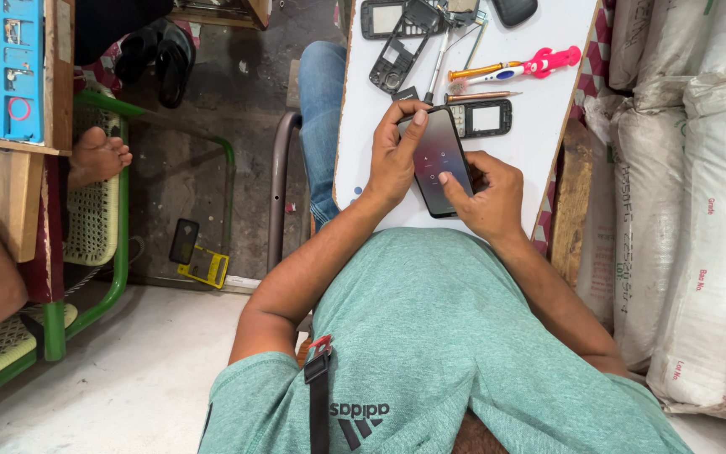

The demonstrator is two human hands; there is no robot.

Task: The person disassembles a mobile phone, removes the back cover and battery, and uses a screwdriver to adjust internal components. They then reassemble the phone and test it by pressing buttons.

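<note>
Hands meet at centre frame over the near edge of the white rounded worktop (539,126). Left hand (392,160) wraps the black slab smartphone with a lit dark screen (440,160) from the left side, thumb up along its top left corner, a firm hold. Right hand (489,197) sits at the phone's lower right, fingers curled under its edge, thumb tip pressing the glass at mid screen; it also helps carry the phone. Phone is tilted, held just above the worktop.

Just beyond the phone, toward upper centre: a small black keypad handset front with an empty screen window (482,118), touching or nearly touching the phone's top edge. Above it lie a copper-coloured slim driver (481,97), an orange-handled screwdriver (487,69), and a pink-and-white brush-like tool (539,63). Black empty phone frames (392,59) sit at top centre.

Right edge: stacked white woven sacks (699,210). Upper left: blue repair mat (2,67) on a wooden bench. Left: green metal chair (111,244).
</note>
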